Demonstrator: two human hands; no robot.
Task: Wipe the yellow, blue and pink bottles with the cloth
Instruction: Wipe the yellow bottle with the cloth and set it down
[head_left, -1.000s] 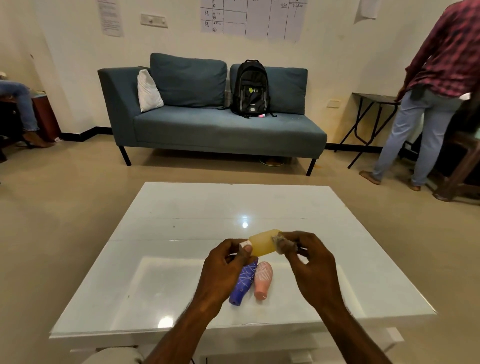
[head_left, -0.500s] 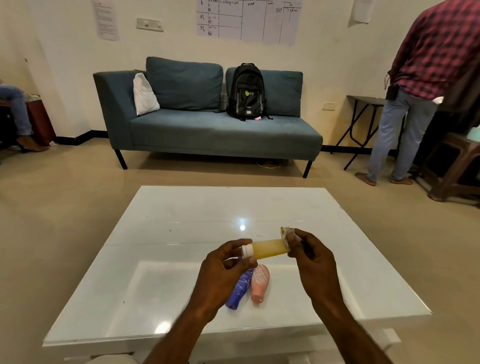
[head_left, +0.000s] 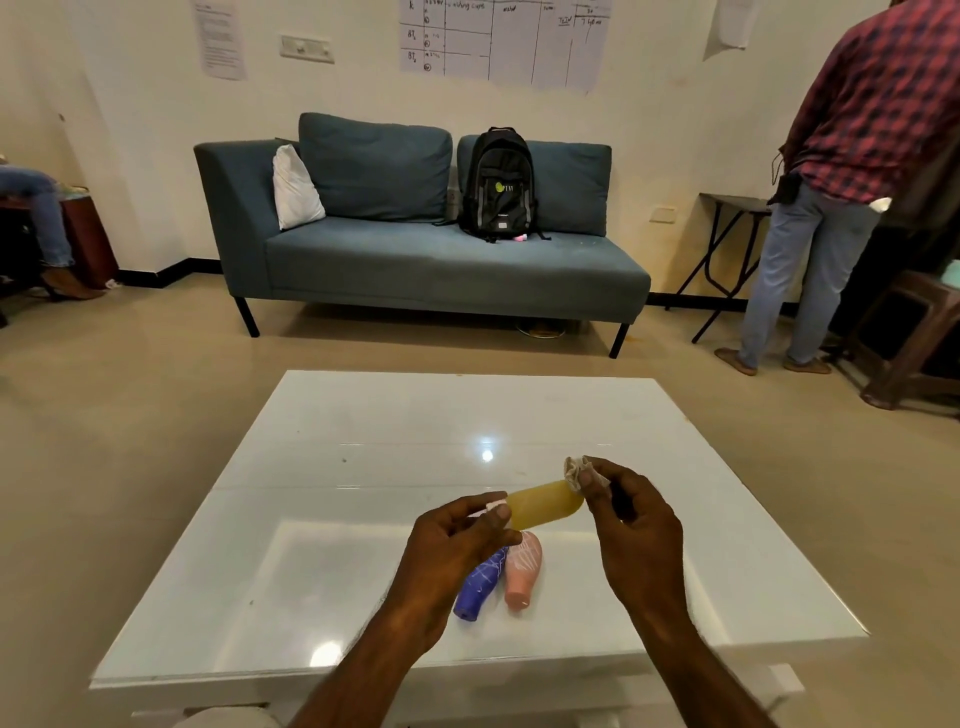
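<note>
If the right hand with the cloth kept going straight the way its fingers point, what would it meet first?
The right hand points left with the cloth; it would likely first meet the yellow bottle base, which it seems to touch already.

The left hand (head_left: 457, 551) covers the cap end of the yellow bottle (head_left: 545, 505) and the upper part of the blue bottle (head_left: 480, 584). Most of the cloth (head_left: 576, 473) is bunched inside the right hand (head_left: 636, 530), so its size cannot be told. The wall chart (head_left: 504, 41) is cut off by the top edge, its writing too small to read. The standing person (head_left: 852, 171) is cut off above the shoulders.
</note>
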